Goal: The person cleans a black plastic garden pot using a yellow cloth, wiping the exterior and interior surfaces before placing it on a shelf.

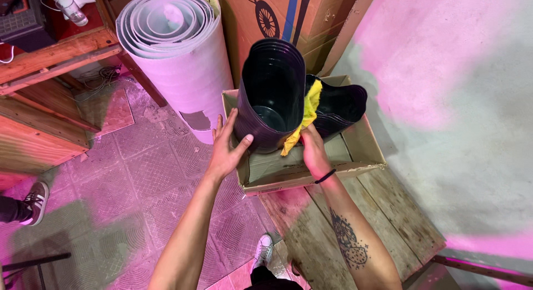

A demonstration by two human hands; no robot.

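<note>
Nearest the camera, at the bottom edge, a white shoe (264, 249) of the person is seen on the patterned floor tiles (161, 173), and both forearms are stretched forward; a tattoo is carried on the right one and a dark band (325, 176) is worn at the wrist. Just beyond, a wooden pallet (383, 212) is laid against the grey wall (455, 112), and an open, shallow cardboard box (311, 170) is set on it.

Over the near side of that box the left hand (225, 148) is pressed against the outer wall of a stack of black plastic pots (269, 96); its grip is wide open, palm and spread fingers flat on the side with the thumb up near the lower rim, so the stack is steadied rather than clenched. The stack is held tilted, its mouth turned towards the camera. The right hand (313, 148) is closed on a yellow cloth (304, 115), which is drawn up between this stack and a second stack of black pots (341, 104) lying on its side in the box just behind.

As far as can be judged, wiping is in hand: the cloth is at the rim, not inside, and which pots are already cleaned cannot be told.

Farther off, a large roll of white foam sheet (175, 51) is stood upright, a big printed carton (300, 23) is leaned behind the box, and wooden shelving (50, 73) is seen to the left. Another person's shoe (33, 201) is visible at the left edge.
</note>
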